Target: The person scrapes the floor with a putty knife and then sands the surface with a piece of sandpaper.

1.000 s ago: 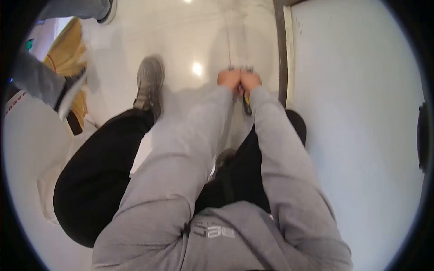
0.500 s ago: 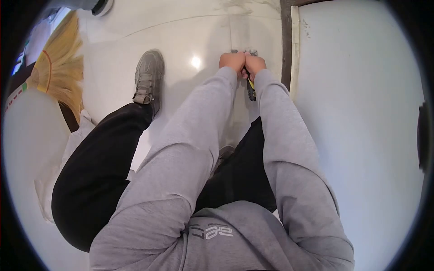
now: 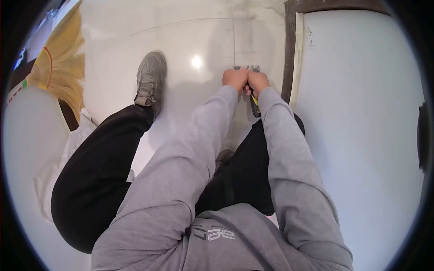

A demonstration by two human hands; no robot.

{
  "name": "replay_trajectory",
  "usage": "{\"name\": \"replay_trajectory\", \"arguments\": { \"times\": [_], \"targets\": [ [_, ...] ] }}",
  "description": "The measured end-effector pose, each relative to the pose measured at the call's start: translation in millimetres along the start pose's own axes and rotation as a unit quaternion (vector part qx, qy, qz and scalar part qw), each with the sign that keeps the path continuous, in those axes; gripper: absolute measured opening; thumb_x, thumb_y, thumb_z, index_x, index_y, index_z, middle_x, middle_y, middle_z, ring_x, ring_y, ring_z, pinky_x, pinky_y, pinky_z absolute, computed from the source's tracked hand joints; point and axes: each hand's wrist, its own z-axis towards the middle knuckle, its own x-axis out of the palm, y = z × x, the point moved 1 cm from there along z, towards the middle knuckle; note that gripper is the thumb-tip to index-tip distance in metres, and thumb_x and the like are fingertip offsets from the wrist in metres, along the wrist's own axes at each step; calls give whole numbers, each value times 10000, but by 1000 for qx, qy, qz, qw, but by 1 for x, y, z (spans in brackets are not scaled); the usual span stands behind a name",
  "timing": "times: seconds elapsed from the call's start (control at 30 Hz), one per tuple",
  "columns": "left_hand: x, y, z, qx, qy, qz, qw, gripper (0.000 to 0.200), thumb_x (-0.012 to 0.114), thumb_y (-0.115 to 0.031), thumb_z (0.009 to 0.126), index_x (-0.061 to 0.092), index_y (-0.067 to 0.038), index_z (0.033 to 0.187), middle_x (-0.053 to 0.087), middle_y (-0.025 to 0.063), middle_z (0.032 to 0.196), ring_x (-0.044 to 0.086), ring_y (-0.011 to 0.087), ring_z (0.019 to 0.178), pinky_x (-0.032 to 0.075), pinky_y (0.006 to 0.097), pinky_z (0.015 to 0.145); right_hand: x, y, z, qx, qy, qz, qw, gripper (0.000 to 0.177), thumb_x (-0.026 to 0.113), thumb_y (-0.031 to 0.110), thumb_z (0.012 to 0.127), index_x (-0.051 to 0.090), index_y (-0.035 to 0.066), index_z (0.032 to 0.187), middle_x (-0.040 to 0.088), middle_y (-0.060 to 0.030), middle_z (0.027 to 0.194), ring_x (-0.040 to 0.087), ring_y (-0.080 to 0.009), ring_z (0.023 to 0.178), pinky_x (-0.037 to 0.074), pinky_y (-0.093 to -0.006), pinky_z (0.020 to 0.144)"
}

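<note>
Side by side, my left hand (image 3: 235, 78) and my right hand (image 3: 259, 82) are closed around a scraper (image 3: 255, 109). Its black and yellow handle end points back toward me, below my right hand. The scraper's wide, dark and metallic head shows just past my knuckles, low over the pale tile floor (image 3: 194, 36) or touching it. My fingers hide the middle of the tool. Grey smudges mark the tile ahead of the head, beside a straight joint line.
A white panel with a dark brown frame (image 3: 288, 58) stands close on my right. To the left are a straw broom (image 3: 63, 67) and a crumpled white plastic bag (image 3: 74, 140). My grey shoe (image 3: 151, 79) is planted on the floor left of my hands.
Both hands and the scraper have drawn back toward me along the floor, showing more smudged tile ahead. The view has shifted slightly; the other shoe at the top left has left the picture.
</note>
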Motion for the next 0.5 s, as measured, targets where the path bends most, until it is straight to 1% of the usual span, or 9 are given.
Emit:
{"name": "replay_trajectory", "arguments": {
  "times": [0.1,0.17,0.2,0.23,0.27,0.3,0.37,0.43,0.5],
  "targets": [
    [10,-38,-1,-17,42,23,999,279,636,-148,857,594,93,722,605,163,640,518,231,434,371,413,381,-4,18,23,-19,64,57,996,396,548,309,1014,582,-64,884,559,-121,588,503,-190,414,381,-366,355],
    [9,-15,7,-15,42,23,999,260,641,-140,850,593,86,731,611,159,649,513,222,433,375,409,386,-7,7,20,-23,77,71,994,374,557,300,1012,583,-60,913,576,-119,625,509,-187,434,382,-362,359],
    [6,8,28,45,-4,68,997,228,643,-120,834,589,67,715,607,155,639,513,217,430,376,407,387,-4,6,3,-26,40,40,998,370,544,308,1017,582,-41,900,580,-111,649,509,-181,458,385,-356,370],
    [-1,-3,10,94,-55,112,988,199,645,-99,818,585,48,700,603,151,629,512,212,427,377,405,388,-2,-1,-3,-18,5,5,1000,367,530,316,1022,581,-22,887,584,-103,672,510,-175,482,389,-350,381],
    [1,-11,-6,26,-31,53,998,200,639,-108,828,605,53,714,611,148,637,533,205,456,391,398,401,-1,-4,11,-4,21,6,1000,386,518,322,1025,577,-29,875,593,-111,677,517,-184,483,393,-357,380],
    [2,-30,-9,24,-34,50,998,200,639,-108,828,605,53,714,611,148,637,533,205,456,391,398,401,-1,4,28,-3,23,2,1000,386,518,322,1025,577,-29,875,593,-111,677,517,-184,483,393,-357,380],
    [1,-36,-9,-47,63,38,996,268,618,-153,871,632,109,816,638,160,684,550,209,474,406,400,410,-3,1,41,8,82,72,994,414,528,319,1022,579,-66,878,595,-133,640,520,-209,438,389,-385,361],
    [3,-24,-2,-20,61,48,997,279,618,-158,877,629,115,822,637,161,679,551,220,461,412,400,407,-4,1,25,-34,82,62,994,414,536,314,1019,577,-70,869,591,-128,621,517,-217,419,390,-394,358],
    [3,-8,0,-16,-13,32,999,270,686,-160,833,622,87,745,660,186,654,582,264,445,468,428,432,-1,-9,21,-8,24,11,1000,403,502,320,1032,575,-38,861,591,-114,631,516,-208,435,401,-382,375]
  ]
}}
